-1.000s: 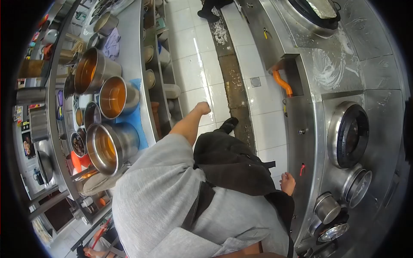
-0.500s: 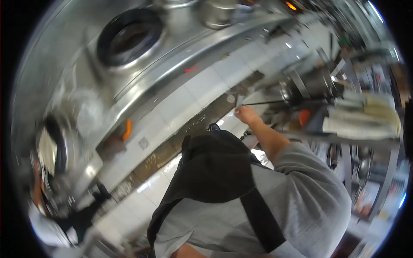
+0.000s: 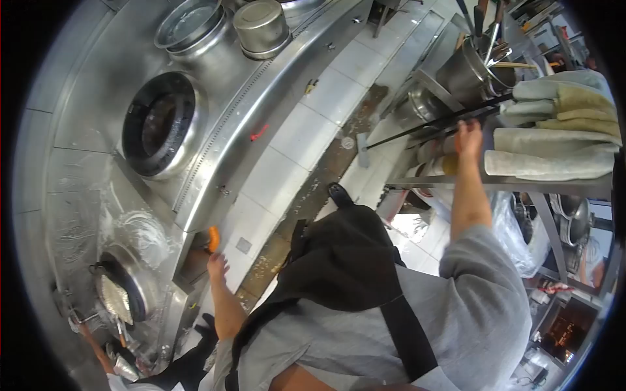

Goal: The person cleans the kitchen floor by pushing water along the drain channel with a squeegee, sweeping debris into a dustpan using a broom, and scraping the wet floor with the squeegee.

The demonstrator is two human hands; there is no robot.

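My right hand (image 3: 468,135) reaches up to the edge of a steel shelf (image 3: 456,181) and closes on a long black tool handle (image 3: 417,133). The handle ends in a small flat head (image 3: 362,150) over the floor. My left hand (image 3: 217,266) hangs low beside the steel cooking range (image 3: 261,98), fingers apart and holding nothing. It is just below an orange lever (image 3: 213,238). I wear a grey shirt and a black apron (image 3: 339,260).
The range holds a round burner opening (image 3: 160,124), a steel pot (image 3: 261,26), a basin (image 3: 189,23) and a wok (image 3: 117,296). Folded cloths (image 3: 554,140) and a pot of utensils (image 3: 469,72) sit on the shelf. Another person (image 3: 124,381) stands at lower left. A floor drain (image 3: 326,176) runs between.
I have turned around, so the range now lies on my left. My right hand rose from floor level to the shelf and the black handle. My left hand came into view by the orange lever.
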